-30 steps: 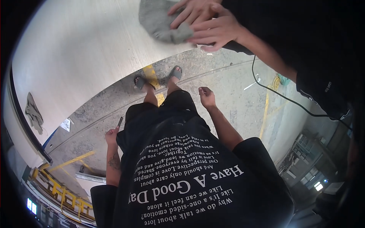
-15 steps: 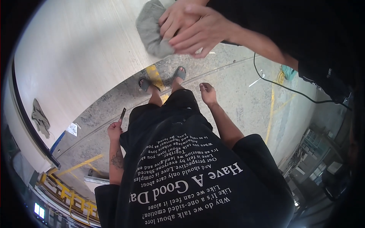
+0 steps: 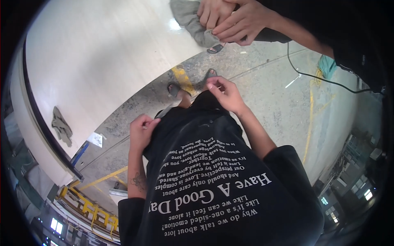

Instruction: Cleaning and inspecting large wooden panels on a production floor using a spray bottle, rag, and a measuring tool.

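My left hand (image 3: 141, 129) is closed in front of my dark shorts, on a thin, narrow tool (image 3: 165, 111) whose kind is blurred. To its right, my right hand (image 3: 226, 95) is held with thumb and forefinger drawn together; anything between them is too small to make out. Neither hand touches the large pale panel (image 3: 102, 61) ahead and to the left. At the panel's far right edge, another person's hands (image 3: 240, 20) press a grey cloth (image 3: 191, 22) onto it.
A second grey cloth (image 3: 61, 127) lies on the panel's left part. A black cable (image 3: 318, 77) hangs at the right, near a green bundle (image 3: 327, 65) on the concrete floor. A white sheet (image 3: 96, 139) lies below the panel's edge. Yellow racking (image 3: 90, 211) stands at the lower left.
Both my hands have risen in front of my body. The tool in my left hand has swung to point rightward. The other person's cloth has shifted slightly away, and my view has turned a little.
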`<state>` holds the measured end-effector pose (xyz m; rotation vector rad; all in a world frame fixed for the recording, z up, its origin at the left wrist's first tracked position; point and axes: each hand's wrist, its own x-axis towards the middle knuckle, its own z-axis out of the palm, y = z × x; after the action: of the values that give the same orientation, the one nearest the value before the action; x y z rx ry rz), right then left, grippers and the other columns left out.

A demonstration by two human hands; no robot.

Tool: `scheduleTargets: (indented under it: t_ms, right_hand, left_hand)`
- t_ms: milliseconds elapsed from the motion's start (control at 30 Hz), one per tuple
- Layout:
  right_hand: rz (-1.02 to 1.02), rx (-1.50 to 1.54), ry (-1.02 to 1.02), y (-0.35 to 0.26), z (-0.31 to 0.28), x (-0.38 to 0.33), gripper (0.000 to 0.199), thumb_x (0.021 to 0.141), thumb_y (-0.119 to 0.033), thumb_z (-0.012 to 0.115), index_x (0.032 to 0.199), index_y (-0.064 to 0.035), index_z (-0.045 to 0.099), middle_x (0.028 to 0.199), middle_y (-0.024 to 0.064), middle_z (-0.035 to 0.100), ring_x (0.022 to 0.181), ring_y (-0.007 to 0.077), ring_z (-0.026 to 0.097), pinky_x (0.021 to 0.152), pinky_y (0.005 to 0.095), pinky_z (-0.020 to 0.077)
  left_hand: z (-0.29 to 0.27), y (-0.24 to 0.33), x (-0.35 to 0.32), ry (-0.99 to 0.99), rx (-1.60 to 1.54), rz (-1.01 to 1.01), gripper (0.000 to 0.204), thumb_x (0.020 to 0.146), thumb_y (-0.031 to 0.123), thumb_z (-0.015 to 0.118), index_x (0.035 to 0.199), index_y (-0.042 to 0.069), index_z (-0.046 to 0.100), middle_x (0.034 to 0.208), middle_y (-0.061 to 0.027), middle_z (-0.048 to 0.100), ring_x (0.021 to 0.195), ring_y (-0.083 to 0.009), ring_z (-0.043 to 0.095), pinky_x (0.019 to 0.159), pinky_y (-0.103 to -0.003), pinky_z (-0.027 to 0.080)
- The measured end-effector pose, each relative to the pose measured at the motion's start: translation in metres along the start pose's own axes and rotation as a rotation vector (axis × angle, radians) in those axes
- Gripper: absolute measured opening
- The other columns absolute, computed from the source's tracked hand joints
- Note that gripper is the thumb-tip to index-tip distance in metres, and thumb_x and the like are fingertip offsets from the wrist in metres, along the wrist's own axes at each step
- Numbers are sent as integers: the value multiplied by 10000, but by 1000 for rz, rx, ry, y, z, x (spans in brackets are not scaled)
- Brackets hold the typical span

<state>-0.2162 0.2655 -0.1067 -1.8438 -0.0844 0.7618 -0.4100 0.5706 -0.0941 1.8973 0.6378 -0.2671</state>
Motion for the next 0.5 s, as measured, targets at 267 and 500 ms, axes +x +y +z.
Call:
scheduleTargets:
  t_ms: [267,500]
  right_hand:
    - [-133,150,-339,-110,36,-3,271,1000,-99,717,1253,-4,690,943,-2,681,831,44,576,745,218,484]
    - [-224,-177,-371,-113,33,9,143,981,-133,752,965,4,715,783,-54,638,697,25,499,614,218,423]
  left_hand:
    - [-9,96,21,83,-59,243,299,846,180,873,753,26,635,647,-17,534,602,-124,487,572,-290,400]
    - [-2,100,19,184,15,189,261,875,153,857,785,32,643,678,39,506,623,-58,445,564,-246,355]
